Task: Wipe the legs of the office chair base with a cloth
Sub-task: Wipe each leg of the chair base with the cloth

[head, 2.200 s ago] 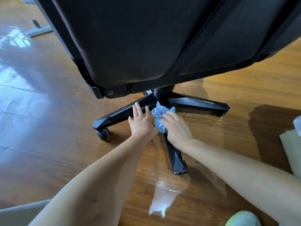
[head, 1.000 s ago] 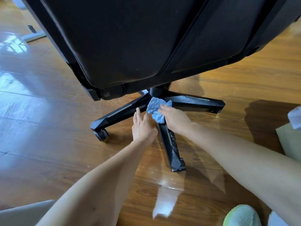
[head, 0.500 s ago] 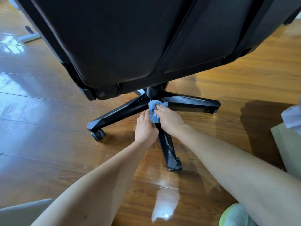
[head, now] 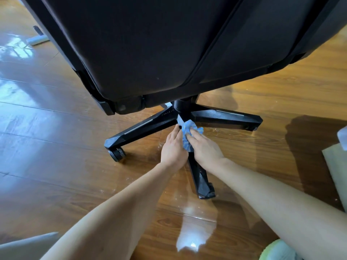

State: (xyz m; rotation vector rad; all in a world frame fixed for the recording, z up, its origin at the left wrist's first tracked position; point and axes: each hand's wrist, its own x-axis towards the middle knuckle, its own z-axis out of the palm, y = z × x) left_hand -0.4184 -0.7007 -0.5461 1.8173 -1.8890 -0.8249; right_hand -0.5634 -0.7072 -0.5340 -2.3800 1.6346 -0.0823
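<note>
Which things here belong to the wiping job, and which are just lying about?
Job: crumpled blue cloth in the right hand; black plastic star-shaped chair base; left hand beside its near leg.
Lying about: pale flat board at right; white flat object far left; green-white shoe.

I count one office chair (head: 150,44). Of its base I see three legs, taken from the hub: the 8 o'clock leg (head: 142,128), the 3 o'clock leg (head: 225,117) and the 6 o'clock leg (head: 199,177). One caster wheel (head: 117,154) shows plainly. There is one blue cloth (head: 187,132), two hands, my left hand (head: 173,147) and my right hand (head: 205,149), and one shoe (head: 277,250).
</note>
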